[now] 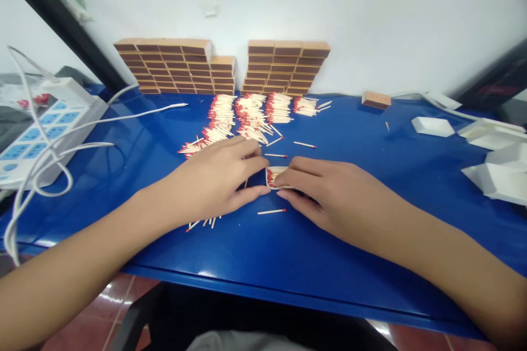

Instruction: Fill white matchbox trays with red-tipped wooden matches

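Observation:
My left hand [214, 181] and my right hand [325, 192] meet at the middle of the blue table [349, 252]. Between their fingertips sits a small white matchbox tray [275, 173] with red-tipped matches inside. Fingers of both hands close on the tray from either side. A heap of loose red-tipped matches [247, 115] lies just beyond the hands. A few stray matches [272, 211] lie near my fingers, and some show under my left palm.
Two stacks of brown matchboxes [177, 68] [284, 68] stand against the white wall. A single matchbox [376, 100] lies to the right. White empty trays [432, 126] sit at the far right. A power strip [45, 126] with white cables occupies the left.

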Demonstrator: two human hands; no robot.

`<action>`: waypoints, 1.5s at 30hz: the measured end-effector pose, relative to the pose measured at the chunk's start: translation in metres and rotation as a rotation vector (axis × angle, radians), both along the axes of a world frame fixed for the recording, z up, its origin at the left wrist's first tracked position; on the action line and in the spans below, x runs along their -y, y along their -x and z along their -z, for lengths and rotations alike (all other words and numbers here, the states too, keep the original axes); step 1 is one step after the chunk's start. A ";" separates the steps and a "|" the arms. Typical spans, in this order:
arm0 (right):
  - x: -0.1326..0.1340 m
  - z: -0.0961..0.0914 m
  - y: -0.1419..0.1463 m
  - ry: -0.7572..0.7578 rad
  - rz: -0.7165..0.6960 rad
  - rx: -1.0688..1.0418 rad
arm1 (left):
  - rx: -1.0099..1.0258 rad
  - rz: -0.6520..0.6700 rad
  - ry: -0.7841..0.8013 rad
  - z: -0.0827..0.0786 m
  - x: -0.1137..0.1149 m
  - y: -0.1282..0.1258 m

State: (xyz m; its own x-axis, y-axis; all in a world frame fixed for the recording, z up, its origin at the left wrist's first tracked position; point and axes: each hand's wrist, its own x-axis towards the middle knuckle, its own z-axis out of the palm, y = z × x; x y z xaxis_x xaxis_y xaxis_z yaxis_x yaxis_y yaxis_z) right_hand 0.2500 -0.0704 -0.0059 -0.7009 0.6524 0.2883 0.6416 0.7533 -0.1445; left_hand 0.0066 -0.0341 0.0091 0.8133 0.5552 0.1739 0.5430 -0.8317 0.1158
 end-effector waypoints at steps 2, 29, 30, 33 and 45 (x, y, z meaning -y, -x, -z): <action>0.000 0.000 0.000 0.001 0.006 0.002 | 0.003 0.000 0.001 0.000 0.000 0.000; 0.002 -0.002 0.000 0.054 0.042 0.041 | -0.004 -0.001 -0.006 0.000 0.000 -0.001; 0.002 -0.002 0.000 0.053 0.042 0.040 | -0.006 -0.002 -0.005 0.001 0.000 -0.001; 0.002 -0.003 0.000 0.060 0.045 0.042 | -0.009 -0.004 0.002 0.001 0.000 0.000; 0.002 -0.004 0.000 0.069 0.046 0.050 | -0.007 -0.007 0.009 0.000 -0.001 0.000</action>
State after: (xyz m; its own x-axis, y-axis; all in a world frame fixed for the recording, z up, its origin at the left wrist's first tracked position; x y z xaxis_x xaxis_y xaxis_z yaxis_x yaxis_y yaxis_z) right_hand 0.2503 -0.0726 -0.0021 -0.6825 0.7009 0.2071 0.6828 0.7126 -0.1615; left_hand 0.0066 -0.0326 0.0091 0.8107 0.5622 0.1636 0.5494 -0.8270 0.1193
